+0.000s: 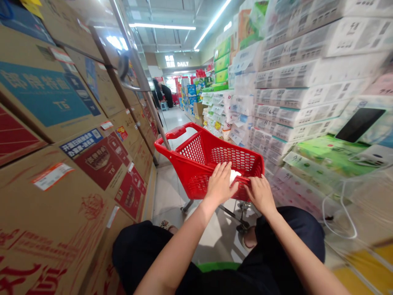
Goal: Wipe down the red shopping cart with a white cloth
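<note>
A red shopping cart [187,172] with a perforated basket stands in front of my knees. My left hand [219,184] rests over the near rim of the basket, and a crumpled white cloth or tissue [234,176] shows between its thumb and fingers. My right hand [260,194] grips the same rim farther right, its fingers bent over the red edge. Inside the visible part of the basket are only red plastic walls with holes. Much of the rim under both palms is hidden.
Stacked cardboard cartons [92,164] line the left side, with a metal pole [139,69] beside them. White packs [288,94] are piled high on the right, with a black phone [359,124] lying on green packs [328,151]. Far down the aisle [176,116] a person [166,96] bends over.
</note>
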The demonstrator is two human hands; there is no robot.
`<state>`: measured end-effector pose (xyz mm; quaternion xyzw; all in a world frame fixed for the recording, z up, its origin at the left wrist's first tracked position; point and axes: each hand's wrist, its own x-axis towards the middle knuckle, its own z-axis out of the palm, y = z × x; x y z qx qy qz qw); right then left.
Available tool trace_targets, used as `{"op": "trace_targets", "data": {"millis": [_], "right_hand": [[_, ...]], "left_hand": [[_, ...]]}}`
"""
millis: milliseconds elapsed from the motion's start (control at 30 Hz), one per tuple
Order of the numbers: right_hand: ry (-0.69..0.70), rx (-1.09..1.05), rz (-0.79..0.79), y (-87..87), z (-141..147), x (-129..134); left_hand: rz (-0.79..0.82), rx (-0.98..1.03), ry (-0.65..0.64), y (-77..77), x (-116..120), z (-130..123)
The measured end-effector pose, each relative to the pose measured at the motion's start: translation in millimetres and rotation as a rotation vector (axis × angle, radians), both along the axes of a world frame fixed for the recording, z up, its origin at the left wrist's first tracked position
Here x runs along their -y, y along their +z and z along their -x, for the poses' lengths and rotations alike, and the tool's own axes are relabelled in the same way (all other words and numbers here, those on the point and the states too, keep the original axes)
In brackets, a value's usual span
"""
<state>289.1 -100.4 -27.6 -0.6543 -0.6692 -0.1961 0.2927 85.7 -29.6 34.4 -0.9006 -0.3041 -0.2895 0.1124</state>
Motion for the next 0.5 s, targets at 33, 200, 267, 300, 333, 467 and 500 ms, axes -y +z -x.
{"op": "trace_targets", "data": {"millis": [33,200,267,300,333,467,500], "right_hand": [[-0.011,0.019,-0.006,-0.4,4.6,0.3],[0.006,0.063,-0.025,1.0,26.4,7.3],[0.050,0.080,-0.020,2.0,29.5,9.4],[0.087,0.094,-0.013,2.7,29.5,9.6],[0.126,0.109,-0.006,3.6,28.6,9.3],[0.208,0.118,0.019,7.5,24.6,2.6],[0.202,0.106,0.014,7.7,24.8,0.0]], "left_hand": [[-0.012,-0.029,0.004,-4.3,1.4,-2.5],[-0.102,-0.119,0.060,-20.3,-10.9,4.3],[-0.131,-0.149,0.019,-18.6,-19.4,19.2],[-0.137,-0.164,-0.001,-16.4,-23.6,28.7],[-0.138,-0.177,-0.012,-13.9,-27.5,39.0],[-0.103,-0.166,0.093,-8.2,-41.0,75.6],[-0.088,-0.146,0.145,-9.1,-42.9,80.1]]}}
